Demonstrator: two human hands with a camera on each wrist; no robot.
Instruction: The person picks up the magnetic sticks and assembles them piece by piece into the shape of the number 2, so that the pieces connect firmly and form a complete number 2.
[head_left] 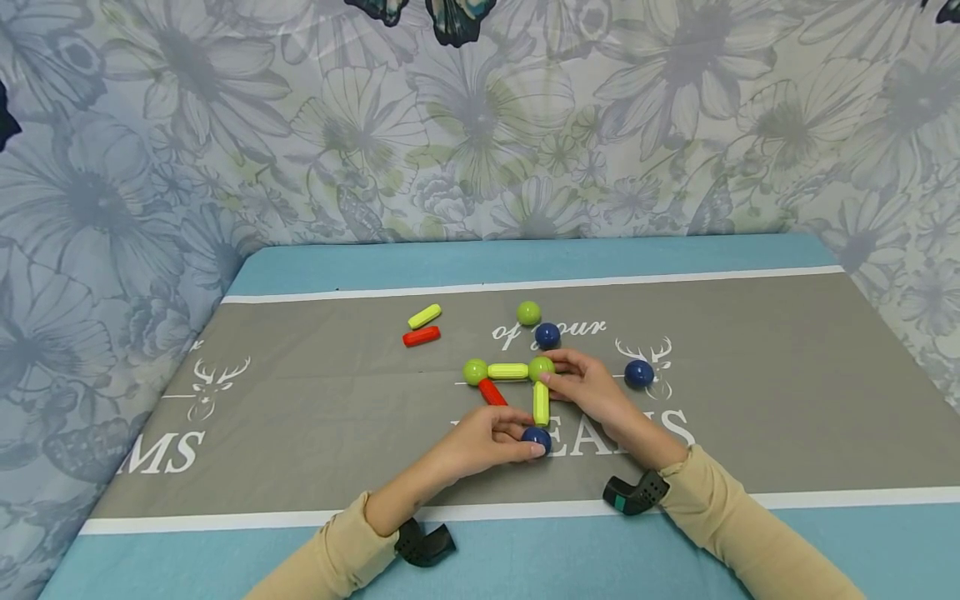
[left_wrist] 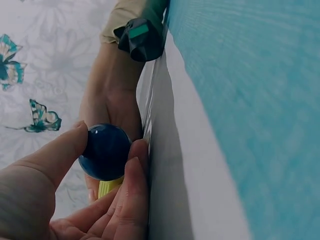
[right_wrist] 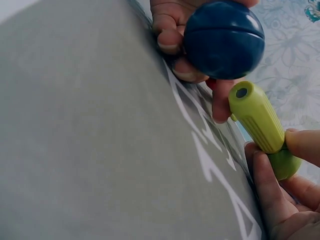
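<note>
My left hand [head_left: 480,442] pinches a glossy blue ball [head_left: 537,440] between thumb and fingers, close to the mat. My right hand [head_left: 588,390] holds a green ball [head_left: 541,367] at the corner of a joined shape. From that ball a yellow-green rod [head_left: 541,404] points towards the blue ball; in the right wrist view, a gap separates the rod's dark round tip from the blue ball [right_wrist: 225,42]. Another yellow-green rod [head_left: 508,372] links the corner to a second green ball [head_left: 476,372]. A red rod [head_left: 492,392] slants from there, its near end hidden behind my left hand.
Beyond the shape lie a loose green ball [head_left: 528,313] and a blue ball [head_left: 547,336]. Another blue ball [head_left: 639,374] is to the right. A yellow-green rod [head_left: 425,316] and a red rod [head_left: 422,337] lie back left on the grey printed mat [head_left: 300,433].
</note>
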